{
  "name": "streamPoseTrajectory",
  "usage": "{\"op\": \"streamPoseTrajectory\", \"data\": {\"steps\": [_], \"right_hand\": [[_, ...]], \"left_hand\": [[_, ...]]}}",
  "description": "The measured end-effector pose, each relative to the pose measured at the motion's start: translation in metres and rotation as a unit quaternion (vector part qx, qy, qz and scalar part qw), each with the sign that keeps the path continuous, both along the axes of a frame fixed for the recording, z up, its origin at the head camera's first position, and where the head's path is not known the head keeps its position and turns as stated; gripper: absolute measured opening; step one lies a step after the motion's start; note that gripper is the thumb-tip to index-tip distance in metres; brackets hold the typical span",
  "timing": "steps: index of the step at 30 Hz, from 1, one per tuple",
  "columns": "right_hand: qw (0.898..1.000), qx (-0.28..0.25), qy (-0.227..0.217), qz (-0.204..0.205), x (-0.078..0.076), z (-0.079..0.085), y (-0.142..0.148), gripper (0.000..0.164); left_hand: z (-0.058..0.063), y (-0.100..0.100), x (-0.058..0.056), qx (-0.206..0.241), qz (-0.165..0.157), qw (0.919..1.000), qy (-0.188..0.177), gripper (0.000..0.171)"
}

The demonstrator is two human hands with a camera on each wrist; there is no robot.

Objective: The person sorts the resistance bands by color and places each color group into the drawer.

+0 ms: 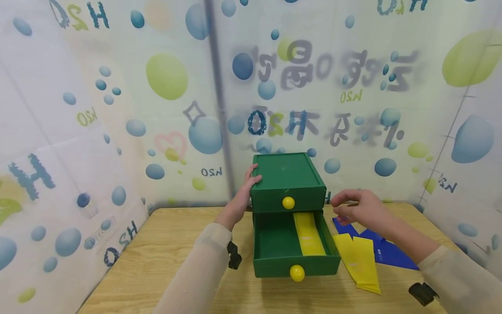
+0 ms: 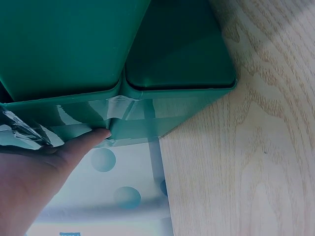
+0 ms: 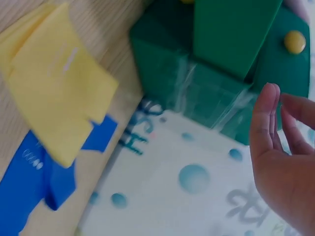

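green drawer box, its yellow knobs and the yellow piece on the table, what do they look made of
Green drawer box: probably plastic, going by its thin, smooth walls and soft sheen. Yellow knobs: glossy with bright highlights; plastic or painted wood. Yellow piece beside the box: thin, fairly matte, folded over; perhaps rubber sheet or fabric.

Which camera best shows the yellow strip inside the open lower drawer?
The head view, because it looks down into the lower drawer and shows the yellow strip lying lengthwise inside. Neither wrist view shows the strip; both catch the green unit from outside.
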State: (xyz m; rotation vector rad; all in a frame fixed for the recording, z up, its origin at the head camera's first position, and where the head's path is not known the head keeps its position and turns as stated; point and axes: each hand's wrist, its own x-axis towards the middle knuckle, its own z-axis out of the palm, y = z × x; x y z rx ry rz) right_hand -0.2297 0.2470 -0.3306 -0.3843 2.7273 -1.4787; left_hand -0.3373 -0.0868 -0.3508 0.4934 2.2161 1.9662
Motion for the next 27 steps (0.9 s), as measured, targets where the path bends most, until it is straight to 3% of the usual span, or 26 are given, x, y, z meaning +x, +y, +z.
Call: {"op": "streamPoseTrajectory", "data": {"steps": [11, 18, 22, 27], "right_hand": [[0.998, 0.027, -0.048, 0.006, -0.026, -0.042, 0.035, 0.038], [0.994, 0.008, -0.1, 0.051, -0.043, -0.081, 0.053, 0.044], [0.989, 0.022, -0.121, 0.081, -0.05, -0.096, 0.06, 0.045], [0.986, 0.041, -0.134, 0.089, -0.055, -0.109, 0.065, 0.045]], "left_hand": [[-0.001, 0.0, -0.004, 0.0, 0.001, 1.0, -0.002, 0.064], [0.0, -0.001, -0.002, -0.005, 0.004, 0.9999, -0.014, 0.064], [0.0, 0.0, -0.002, -0.005, 0.006, 0.9998, -0.02, 0.064], [0.001, -0.002, -0.003, -0.002, 0.003, 0.9998, -0.021, 0.063]]}}
